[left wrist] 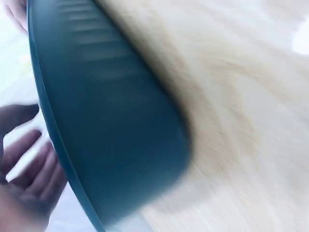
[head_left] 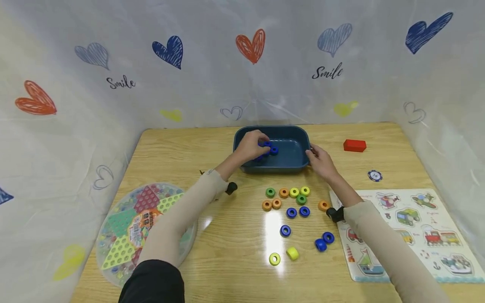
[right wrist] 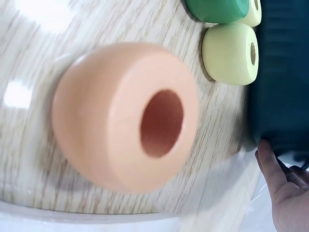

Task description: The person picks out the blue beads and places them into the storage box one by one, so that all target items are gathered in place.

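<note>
**Hazard and Position Check**

From my remote station I note four hazards.

1. The blue beads (head_left: 274, 150) could scatter inside the tray (head_left: 291, 155) if the left grip (head_left: 250, 146) snags one on leaving, since they sit right at its fingertips.
2. The tray could slide or tip if the right grip (head_left: 321, 162) pulls on its end unevenly.
3. The orange bead (head_left: 323, 205) lies just beside the right wrist camera (head_left: 335, 215); a low sweep of that arm could knock it across the counter (head_left: 227, 261).
4. The yellow bead (head_left: 292, 253) lies on its curved side, so a slight touch could set it rolling.

Grip state: I see the right grip pinching the tray's right end at the rim. In the left wrist view I see the left grip's thumb and fingers apart, but blur and the tray wall obscure the tips; I cannot tell whether a bead is pinched.

Position: the blue beads are in the left part of the tray, close about the left fingertips and well apart from the right grip. I count five loose blue beads (head_left: 291, 212) on the counter, on the near side of the tray, out of reach of both sets of fingertips as they now stand.
</note>
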